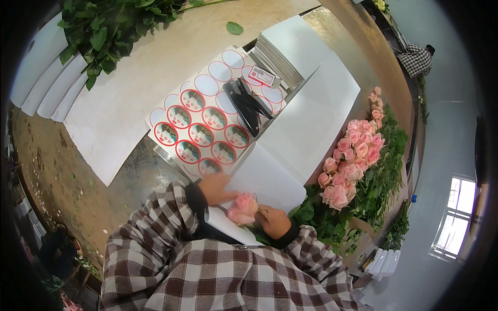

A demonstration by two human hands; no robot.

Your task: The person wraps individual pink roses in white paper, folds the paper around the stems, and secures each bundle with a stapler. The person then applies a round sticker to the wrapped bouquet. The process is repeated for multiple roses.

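Note:
A single pink rose [243,208] lies close before my body, its bloom pointing left. My right hand [274,222] is closed just below the bloom, apparently around the stem, which is mostly hidden. My left hand [218,189] is blurred, with its fingers reaching to the upper left of the bloom; whether they grip anything is unclear. Beneath both hands is a sheet of white corrugated paper [268,177], whose near part curls down towards my body. Beyond my left hand lies a sheet of round red-rimmed stickers [201,134], some of them peeled off.
A black stapler [245,105] and a small staple box [263,76] rest on the stickers. White sheets [311,112] are stacked beside them. Pink roses [352,155] lie in a pile at right. Leafy stems [113,31] cover the far left. Another person [415,60] is at far right.

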